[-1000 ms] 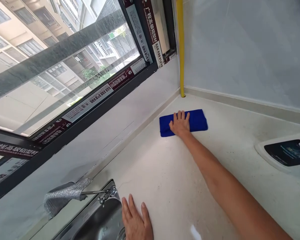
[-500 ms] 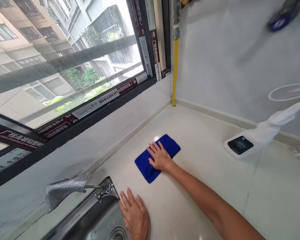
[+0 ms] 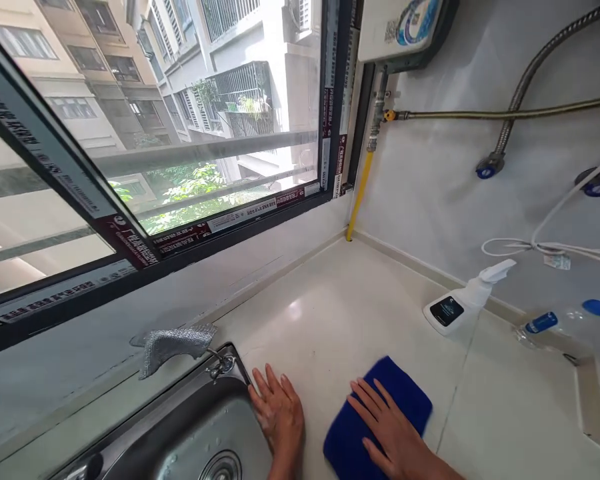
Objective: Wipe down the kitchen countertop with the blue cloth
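Note:
A folded blue cloth [image 3: 407,393] lies on the pale countertop [image 3: 330,300]. My right hand [image 3: 387,427] rests flat on top of it, fingers stretched out and pressing rather than gripping. To the left, my left hand [image 3: 280,410] is spread on the counter beside the right rim of the steel sink [image 3: 150,423], holding nothing. At the sink's back corner stands a small metal faucet [image 3: 221,365], with a silvery mesh cloth [image 3: 177,345] draped over its spout.
A white spray bottle [image 3: 467,303] stands near the right wall, with a clear plastic bottle with a blue cap [image 3: 563,323] farther right. White cables [image 3: 535,245] hang above them. A yellow pipe [image 3: 360,197] rises from the back corner beside the window frame [image 3: 240,217].
My right hand has slid the blue cloth towards me and to the right across the counter. My left hand stays beside the sink. The camera view has shifted, showing more wall fittings.

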A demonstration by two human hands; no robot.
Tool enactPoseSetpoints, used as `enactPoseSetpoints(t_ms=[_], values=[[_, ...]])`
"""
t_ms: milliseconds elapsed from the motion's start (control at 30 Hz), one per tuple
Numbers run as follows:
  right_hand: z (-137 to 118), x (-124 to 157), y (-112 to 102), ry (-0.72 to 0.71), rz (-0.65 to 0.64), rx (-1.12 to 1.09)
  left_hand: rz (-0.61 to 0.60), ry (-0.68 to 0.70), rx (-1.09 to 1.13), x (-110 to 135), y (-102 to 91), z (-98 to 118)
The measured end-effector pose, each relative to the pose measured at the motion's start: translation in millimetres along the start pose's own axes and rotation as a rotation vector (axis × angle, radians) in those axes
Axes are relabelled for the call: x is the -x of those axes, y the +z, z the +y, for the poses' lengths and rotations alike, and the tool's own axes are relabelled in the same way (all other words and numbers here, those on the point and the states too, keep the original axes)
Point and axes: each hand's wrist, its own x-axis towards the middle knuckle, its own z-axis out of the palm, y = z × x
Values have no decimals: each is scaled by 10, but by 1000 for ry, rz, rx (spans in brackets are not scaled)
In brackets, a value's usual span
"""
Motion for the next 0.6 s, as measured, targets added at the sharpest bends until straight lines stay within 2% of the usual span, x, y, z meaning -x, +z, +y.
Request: enactPoseSetpoints(t_ms=[67, 133, 233, 367, 500, 600], values=[[-38, 260, 56, -9, 22, 41, -3, 0, 59, 29, 57, -72], [-47, 397, 108, -26, 36, 74, -14, -6, 119, 58, 123, -149], [-48, 319, 150, -59, 7, 119, -31, -36, 199, 79, 177, -220], [-88, -249, 157, -101, -58, 112, 8, -39, 311, 56, 112, -180], [-135, -1059, 150, -116, -110, 18, 48, -34, 464, 32, 26, -147], [-152, -1651, 152, -159, -135, -57, 50, -128, 546, 26, 4, -178]])
